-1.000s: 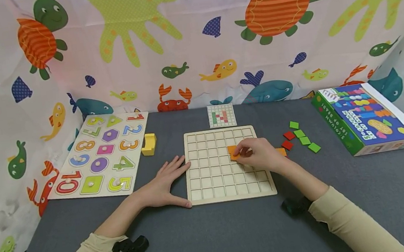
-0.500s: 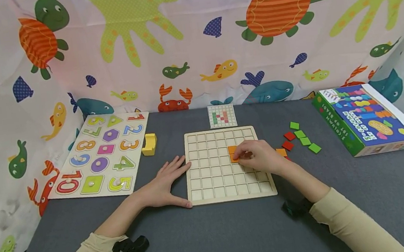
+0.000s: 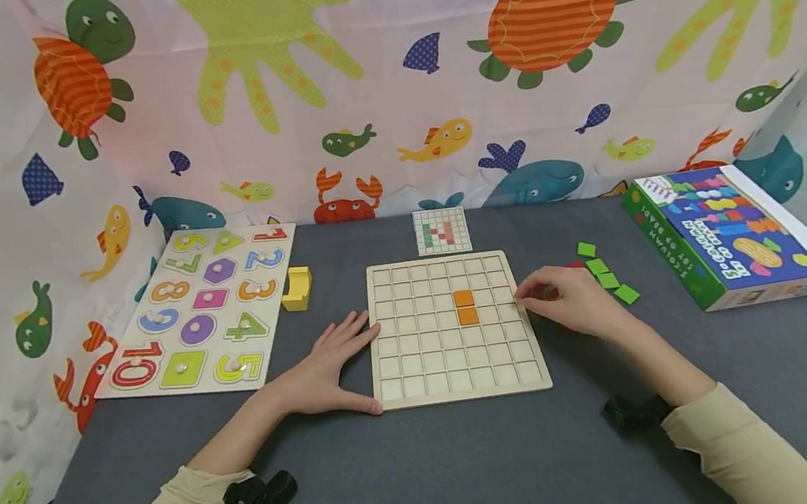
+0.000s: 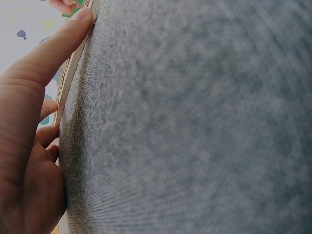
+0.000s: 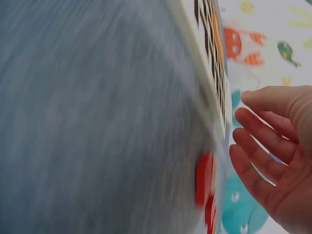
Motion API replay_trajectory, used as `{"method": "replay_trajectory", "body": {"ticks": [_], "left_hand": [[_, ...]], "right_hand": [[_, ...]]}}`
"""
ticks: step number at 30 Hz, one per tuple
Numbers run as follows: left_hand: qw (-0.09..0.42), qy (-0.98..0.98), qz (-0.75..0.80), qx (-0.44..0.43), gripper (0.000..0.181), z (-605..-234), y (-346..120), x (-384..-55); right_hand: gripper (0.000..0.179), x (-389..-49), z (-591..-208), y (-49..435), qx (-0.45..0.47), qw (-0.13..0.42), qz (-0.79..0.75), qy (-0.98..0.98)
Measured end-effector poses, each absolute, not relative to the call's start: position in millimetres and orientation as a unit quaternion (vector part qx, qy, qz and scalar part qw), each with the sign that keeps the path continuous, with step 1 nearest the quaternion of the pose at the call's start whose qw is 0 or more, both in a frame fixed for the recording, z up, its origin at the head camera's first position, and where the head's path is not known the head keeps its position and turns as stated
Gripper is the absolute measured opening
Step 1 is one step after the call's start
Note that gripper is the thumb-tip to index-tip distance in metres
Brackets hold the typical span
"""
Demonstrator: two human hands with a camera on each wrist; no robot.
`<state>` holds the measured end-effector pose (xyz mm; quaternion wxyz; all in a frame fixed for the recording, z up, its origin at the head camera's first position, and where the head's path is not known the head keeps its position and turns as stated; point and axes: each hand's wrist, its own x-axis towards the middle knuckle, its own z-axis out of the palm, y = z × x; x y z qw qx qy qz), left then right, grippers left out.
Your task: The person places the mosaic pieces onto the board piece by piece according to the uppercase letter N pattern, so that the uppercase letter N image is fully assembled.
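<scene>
Two orange square tiles [image 3: 468,315] lie one above the other in cells of the wooden grid board [image 3: 420,384]. Spread along the board's left side, my left hand [image 3: 323,371] touches its edge with the fingertips and its near corner with the thumb [image 4: 58,46]. My right hand [image 3: 568,299] hovers by the board's right edge, its fingers loosely bent and nothing between them. Red tiles [image 5: 204,179] lie on the table below that hand, mostly hidden by it in the head view. Several green tiles [image 3: 608,281] are just beyond it.
Behind the board lies a small pattern card [image 3: 442,231] with green and red squares. A number-and-shape puzzle [image 3: 206,310] and a yellow block [image 3: 297,289] are at the left. A colourful box [image 3: 737,236] stands at the right, before a printed curtain [image 3: 380,61].
My right hand has let go of the lower orange tile, leaving it in its cell, and has moved right off the board. My left hand has stayed in place.
</scene>
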<state>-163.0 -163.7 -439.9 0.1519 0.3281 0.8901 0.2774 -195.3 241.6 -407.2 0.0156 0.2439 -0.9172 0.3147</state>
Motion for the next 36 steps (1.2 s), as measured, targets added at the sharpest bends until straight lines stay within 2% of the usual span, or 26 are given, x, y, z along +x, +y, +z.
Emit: {"method": "replay_trajectory", "body": {"ticks": [7,14,28,36], "left_hand": [[0.152,0.892,0.273,0.327,0.112,-440.2,-163.6,-163.5],[0.153,0.893,0.273,0.324,0.112,-439.4,-163.9,-163.3],[0.154,0.893,0.272,0.324,0.112,-441.0,-163.1,-163.5],[0.154,0.895,0.27,0.319,0.112,-439.7,-162.9,-163.3]], "right_hand": [[0.014,-186.7,-404.8,278.6,0.21,0.015,0.281,-0.936],[0.021,-186.8,-407.2,289.1,0.206,0.004,0.27,-0.94],[0.019,-192.9,-413.1,277.7,0.205,0.016,0.25,-0.946],[0.023,-187.0,-407.4,240.5,0.228,0.006,0.297,-0.927]]}}
